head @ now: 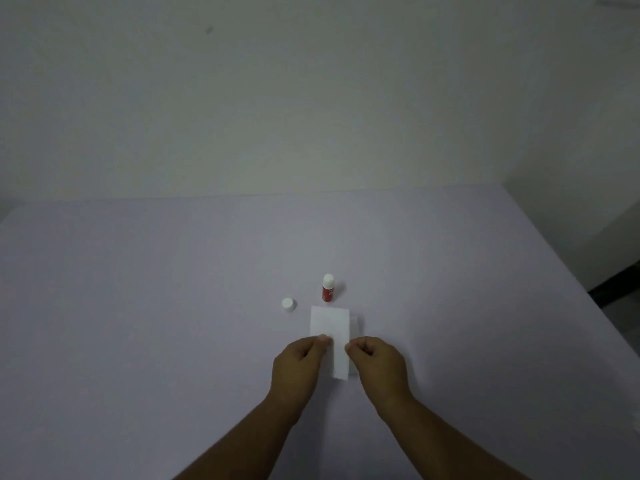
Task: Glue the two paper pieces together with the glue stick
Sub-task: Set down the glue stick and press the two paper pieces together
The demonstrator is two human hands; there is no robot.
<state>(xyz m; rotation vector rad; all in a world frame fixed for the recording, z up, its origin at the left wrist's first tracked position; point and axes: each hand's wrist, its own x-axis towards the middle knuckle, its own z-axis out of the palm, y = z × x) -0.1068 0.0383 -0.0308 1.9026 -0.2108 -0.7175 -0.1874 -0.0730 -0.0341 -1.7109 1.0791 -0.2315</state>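
A white paper piece [330, 327] is held between both hands just above the table. My left hand [299, 363] pinches its left edge with thumb and fingertips. My right hand [377, 362] pinches its right edge. A second white paper piece [356, 323] lies under it, showing only as a thin strip along the right side. Just beyond the papers the red glue stick [328, 289] stands upright and uncapped, its white tip showing. Its white cap [288, 304] rests on the table to the left of the stick.
The pale lilac table [138, 306] spreads wide on all sides. Its far edge meets a plain wall [311, 98]. At the right the table edge drops to a dark floor [616, 285].
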